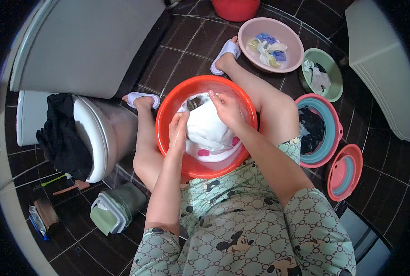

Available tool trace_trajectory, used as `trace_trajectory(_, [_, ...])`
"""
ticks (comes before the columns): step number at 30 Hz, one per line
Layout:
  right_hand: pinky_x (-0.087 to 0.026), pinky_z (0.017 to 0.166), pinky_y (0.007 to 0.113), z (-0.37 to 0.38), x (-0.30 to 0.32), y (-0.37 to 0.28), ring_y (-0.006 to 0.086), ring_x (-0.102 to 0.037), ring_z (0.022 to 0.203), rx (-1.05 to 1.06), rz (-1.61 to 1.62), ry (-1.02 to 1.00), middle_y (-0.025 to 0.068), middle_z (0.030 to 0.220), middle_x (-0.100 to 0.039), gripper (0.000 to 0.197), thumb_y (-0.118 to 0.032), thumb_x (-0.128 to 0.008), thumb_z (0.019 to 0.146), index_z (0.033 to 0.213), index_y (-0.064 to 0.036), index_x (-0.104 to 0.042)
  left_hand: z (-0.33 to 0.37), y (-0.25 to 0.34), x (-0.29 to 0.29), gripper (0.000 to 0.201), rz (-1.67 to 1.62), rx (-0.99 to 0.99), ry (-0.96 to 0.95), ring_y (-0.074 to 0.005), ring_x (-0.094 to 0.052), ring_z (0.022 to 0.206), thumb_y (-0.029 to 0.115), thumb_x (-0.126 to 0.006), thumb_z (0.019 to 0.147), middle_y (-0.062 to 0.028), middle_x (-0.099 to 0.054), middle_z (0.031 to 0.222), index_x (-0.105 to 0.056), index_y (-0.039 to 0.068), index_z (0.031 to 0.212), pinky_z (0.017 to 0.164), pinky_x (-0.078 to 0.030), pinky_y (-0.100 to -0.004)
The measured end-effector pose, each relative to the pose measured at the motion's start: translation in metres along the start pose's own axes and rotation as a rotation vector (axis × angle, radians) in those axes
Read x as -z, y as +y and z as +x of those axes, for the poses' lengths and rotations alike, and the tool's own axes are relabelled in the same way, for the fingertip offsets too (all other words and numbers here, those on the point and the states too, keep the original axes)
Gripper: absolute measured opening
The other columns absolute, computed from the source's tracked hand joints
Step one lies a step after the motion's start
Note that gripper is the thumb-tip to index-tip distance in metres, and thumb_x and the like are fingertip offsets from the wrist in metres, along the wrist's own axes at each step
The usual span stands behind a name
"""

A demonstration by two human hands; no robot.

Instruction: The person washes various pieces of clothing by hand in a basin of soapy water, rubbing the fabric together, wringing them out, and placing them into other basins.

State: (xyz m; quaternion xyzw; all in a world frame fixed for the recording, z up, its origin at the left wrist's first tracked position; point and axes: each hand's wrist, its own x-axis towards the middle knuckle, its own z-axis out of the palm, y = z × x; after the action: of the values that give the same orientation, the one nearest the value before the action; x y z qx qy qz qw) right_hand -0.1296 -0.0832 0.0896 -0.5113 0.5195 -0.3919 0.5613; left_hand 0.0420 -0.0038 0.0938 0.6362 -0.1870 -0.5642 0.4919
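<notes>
An orange-red basin (162,109) rests between my knees, with soapy-looking water inside. In it lies a wet white garment (208,125), bunched up, with pink patches near its lower side and a dark patch at its far end. My left hand (177,131) pinches the garment's left edge. On the far right side, my right hand (226,108) grips it too, thumb raised and fingers curled against the cloth. Between the two hands the fabric is drawn up taut. What kind of garment it is cannot be made out.
To the right stand a pink basin (291,35) of pale clothes, a green basin (338,77), a pink-and-blue basin (322,159) of dark cloth, and a small pink basin (357,158). At left are a toilet (99,138) draped with black cloth (63,133) and a bin (133,199).
</notes>
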Motion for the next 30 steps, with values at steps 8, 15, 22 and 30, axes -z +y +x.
trace_trajectory(8, [-0.047,0.072,0.041,0.035,-0.020,0.133,0.0326,-0.061,0.078,-0.010,-0.469,0.072,0.0174,0.083,-0.063,0.024,-0.026,-0.058,0.088,0.092,-0.0029,-0.057,0.102,-0.099,-0.004,0.026,0.451,-0.207,0.065,-0.0131,-0.055,0.070,0.018,-0.066,0.078,-0.0021,-0.060,0.076,-0.060,0.001,0.097,0.065,-0.045,-0.0274])
trace_trajectory(15, [-0.048,0.080,0.047,0.033,-0.053,0.175,0.0395,-0.061,0.092,-0.375,-0.640,0.028,0.0230,0.099,-0.063,0.026,-0.024,-0.055,0.086,0.103,-0.0047,-0.059,0.130,-0.171,0.045,0.038,0.875,-0.035,0.323,-0.0328,-0.063,0.082,0.030,-0.066,0.076,-0.0162,-0.066,0.083,-0.062,-0.002,0.096,0.074,-0.048,-0.0385])
trace_trajectory(22, [-0.044,0.094,0.037,0.054,-0.036,0.323,0.0278,-0.058,0.107,-0.695,-0.611,0.156,0.0158,0.115,-0.061,0.027,-0.019,-0.047,0.091,0.105,-0.0045,-0.065,0.138,-0.140,-0.007,0.038,0.959,0.063,0.124,-0.0433,-0.060,0.094,0.019,-0.060,0.073,-0.0331,-0.060,0.090,-0.059,-0.013,0.095,0.083,-0.047,-0.0425])
trace_trajectory(30, [-0.047,0.069,0.043,0.027,-0.056,0.092,0.0301,-0.062,0.077,-0.256,-0.417,0.021,0.0128,0.078,-0.063,0.029,-0.036,-0.065,0.079,0.081,-0.0071,-0.062,0.087,-0.087,0.002,0.023,0.212,0.071,0.251,-0.0111,-0.050,0.053,0.027,-0.066,0.083,-0.0002,-0.058,0.065,-0.063,0.005,0.083,0.050,-0.041,-0.0264])
